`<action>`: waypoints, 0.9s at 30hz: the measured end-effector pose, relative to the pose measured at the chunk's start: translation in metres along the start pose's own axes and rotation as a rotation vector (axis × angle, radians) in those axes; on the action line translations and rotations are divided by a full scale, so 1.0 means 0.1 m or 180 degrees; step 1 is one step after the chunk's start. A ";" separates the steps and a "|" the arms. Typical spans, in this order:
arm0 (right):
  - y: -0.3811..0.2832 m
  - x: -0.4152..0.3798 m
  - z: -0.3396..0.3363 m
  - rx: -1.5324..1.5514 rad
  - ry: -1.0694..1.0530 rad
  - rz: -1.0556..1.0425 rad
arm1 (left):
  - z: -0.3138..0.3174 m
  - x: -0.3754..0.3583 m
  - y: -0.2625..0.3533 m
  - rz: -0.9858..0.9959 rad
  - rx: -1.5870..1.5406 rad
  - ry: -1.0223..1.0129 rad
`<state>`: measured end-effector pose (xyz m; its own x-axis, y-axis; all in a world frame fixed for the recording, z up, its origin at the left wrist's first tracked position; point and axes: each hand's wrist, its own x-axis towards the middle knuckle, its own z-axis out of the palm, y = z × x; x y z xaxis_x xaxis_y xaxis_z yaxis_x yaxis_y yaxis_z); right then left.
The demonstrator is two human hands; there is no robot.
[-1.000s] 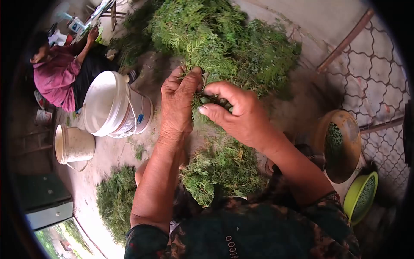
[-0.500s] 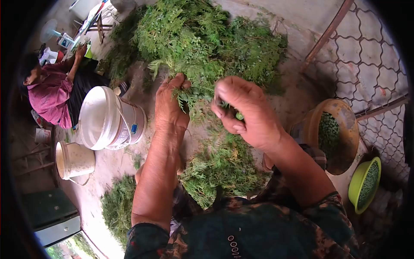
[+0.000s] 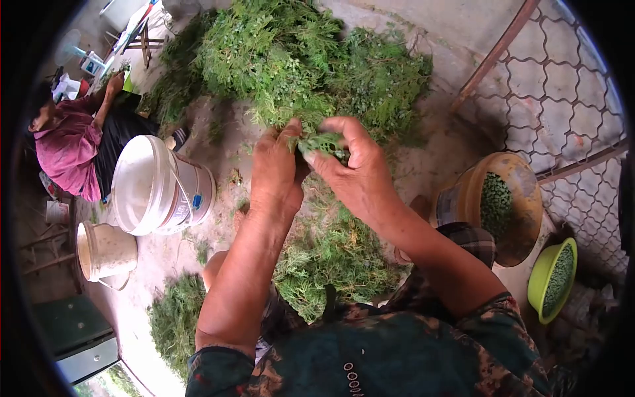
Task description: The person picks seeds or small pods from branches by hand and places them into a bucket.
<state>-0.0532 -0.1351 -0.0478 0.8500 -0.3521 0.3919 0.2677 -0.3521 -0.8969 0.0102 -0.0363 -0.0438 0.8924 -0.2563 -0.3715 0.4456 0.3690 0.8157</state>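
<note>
My left hand (image 3: pixel 274 162) is closed on an evergreen sprig (image 3: pixel 321 141) with flat, feathery green leaves. At the sprig's right side, my right hand (image 3: pixel 357 159) curls its thumb and fingers round the foliage; its fingertips are partly blurred. Whether small green cones lie in the right palm is hidden. Just beyond both hands rises a big heap of evergreen branches (image 3: pixel 264 59), dotted with pale green cones. Below the hands, between my legs, a lower pile of sprigs (image 3: pixel 331 264) covers the floor.
A yellowish bucket (image 3: pixel 522 231) holding green cones stands at right, near a lime-green basin (image 3: pixel 539 284) of cones. At left are a lidded white bucket (image 3: pixel 142 185) and a smaller pail (image 3: pixel 109 248). A person (image 3: pixel 73 152) sits beyond them. Wire mesh (image 3: pixel 549 86) borders the right.
My right hand has moved left and down onto the sprig, from being raised apart with a green cone in its palm. The left hand has shifted slightly right. The whole view has shifted a little.
</note>
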 end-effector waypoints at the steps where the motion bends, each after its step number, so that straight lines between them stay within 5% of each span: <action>1: 0.01 0.02 0.00 0.0130 0.0022 -0.0045 | 0.02 -0.04 0.02 0.0086 0.0125 -0.0011; 5: -0.01 0.06 -0.03 0.0515 -0.0391 0.0211 | 0.02 -0.09 0.04 0.0184 0.0294 0.0071; 7: -0.11 0.11 -0.06 0.1554 -0.0483 0.0894 | 0.00 -0.08 0.07 0.0146 0.0270 -0.0063; 10: -0.12 0.19 -0.16 0.1099 -0.0591 0.1087 | 0.02 -0.09 0.13 0.0019 0.0369 -0.0191; 12: -0.10 0.19 -0.21 0.1571 -0.0682 0.1372 | 0.01 -0.07 0.14 -0.0078 0.0494 -0.0173; 15: -0.06 0.16 -0.24 0.3792 -0.0818 0.2391 | -0.10 -0.01 0.15 -0.0491 -0.0061 -0.0480; 17: -0.02 0.18 -0.26 0.4005 -0.0739 0.2427 | -0.13 -0.02 0.18 -0.1232 -0.0889 -0.0309; 19: -0.05 0.18 -0.29 0.4281 -0.0508 0.2442 | -0.11 -0.06 0.17 -0.1122 -0.0843 -0.0232; 24: -0.13 0.22 -0.33 0.3479 -0.0754 0.1720 | -0.09 -0.03 0.13 -0.0903 -0.0805 0.0375; 27: -0.17 0.15 -0.25 0.1256 -0.1034 0.0881 | -0.04 -0.07 0.13 -0.0801 -0.0466 0.0371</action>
<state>-0.0562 -0.1564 -0.0210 0.9914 -0.0789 0.1047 0.1115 0.0870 -0.9899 0.0103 -0.0263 -0.0324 0.7513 -0.2547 -0.6089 0.6515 0.4339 0.6224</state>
